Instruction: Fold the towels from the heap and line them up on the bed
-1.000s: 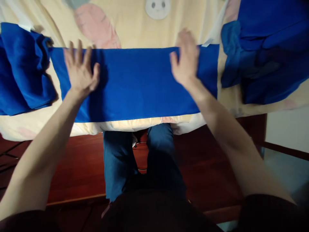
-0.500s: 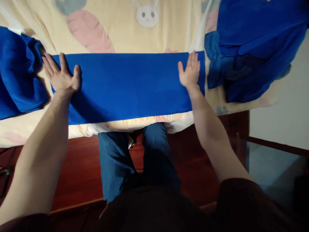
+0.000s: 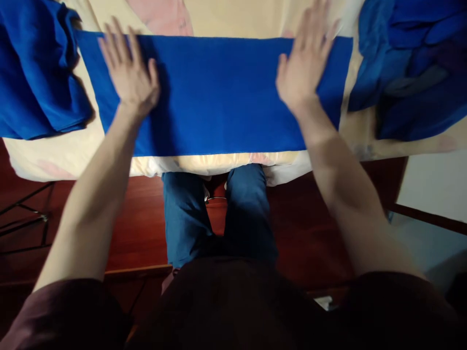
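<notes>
A flat blue cloth (image 3: 219,97) lies as a long rectangle across the bed's near edge. Over its left part is my left hand (image 3: 131,78), palm down with fingers spread and nothing held. My right hand (image 3: 304,63) is over the right part, fingers stretched away from me and slightly blurred, also holding nothing. Its fingertips reach past the cloth's far edge. Whether either palm presses on the cloth or hovers just above it, I cannot tell.
Crumpled blue fabric (image 3: 40,73) lies at the left, and another blue pile (image 3: 426,87) at the right. Beneath is a cream patterned bedsheet (image 3: 233,17). A black metal frame (image 3: 27,214) stands on the red-brown floor (image 3: 138,218) at the left.
The view has shifted, so the cloth appears higher. My left hand has moved inward from the cloth's left end, and my right hand has moved forward past its far edge.
</notes>
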Available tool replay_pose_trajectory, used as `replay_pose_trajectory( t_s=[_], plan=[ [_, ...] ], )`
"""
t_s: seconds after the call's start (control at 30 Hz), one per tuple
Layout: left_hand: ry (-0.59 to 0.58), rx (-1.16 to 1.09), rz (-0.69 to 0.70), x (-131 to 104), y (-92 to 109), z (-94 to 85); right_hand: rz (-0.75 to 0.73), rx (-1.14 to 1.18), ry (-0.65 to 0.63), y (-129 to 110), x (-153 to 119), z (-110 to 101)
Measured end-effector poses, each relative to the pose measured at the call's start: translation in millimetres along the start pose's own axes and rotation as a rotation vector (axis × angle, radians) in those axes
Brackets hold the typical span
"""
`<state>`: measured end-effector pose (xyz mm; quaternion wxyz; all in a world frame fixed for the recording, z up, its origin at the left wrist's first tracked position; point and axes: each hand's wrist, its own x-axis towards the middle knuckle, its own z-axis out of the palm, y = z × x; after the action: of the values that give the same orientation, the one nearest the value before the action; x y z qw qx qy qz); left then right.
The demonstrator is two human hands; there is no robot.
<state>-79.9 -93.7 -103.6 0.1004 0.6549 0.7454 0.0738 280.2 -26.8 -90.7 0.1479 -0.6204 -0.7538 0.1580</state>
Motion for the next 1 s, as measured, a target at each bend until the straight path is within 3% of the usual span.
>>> replay_pose_trajectory(
  t_s=[0.07, 0.13, 0.23, 0.3, 0.43, 0.57, 0.7, 0.83, 1.0],
  plan=[
    [-0.034, -0.088, 0.134, -20, 41, 19.9, -0.109, -0.116, -0.057, -54, -24, 26],
    [-0.099, -0.242, 0.228, -45, 74, 46.2, -0.149, -0.173, -0.203, -95, -54, 55],
    [-0.044, -0.433, 0.244, -83, 86, 76.3, -0.119, -0.087, -0.3, -113, -93, 85],
    [-0.007, -0.442, 0.218, -104, 71, 79.2, -0.121, -0.058, -0.277, -99, -107, 87],
    [0.05, -0.349, 0.035, -135, 21, 53.7, -0.098, -0.094, -0.2, -32, -120, 64],
    [0.105, -0.269, -0.183, -158, -17, 35.0, 0.061, -0.195, -0.091, 51, -139, 36],
    [0.158, -0.208, -0.308, -178, -42, 36.7, 0.241, -0.313, -0.087, 114, -166, 10],
    [0.203, -0.146, -0.385, -198, -56, 36.7, 0.393, -0.291, -0.121, 134, -184, -11],
    [0.186, -0.128, -0.432, -225, -63, 29.5, 0.547, -0.215, -0.167, 124, -188, -18]
  ],
)
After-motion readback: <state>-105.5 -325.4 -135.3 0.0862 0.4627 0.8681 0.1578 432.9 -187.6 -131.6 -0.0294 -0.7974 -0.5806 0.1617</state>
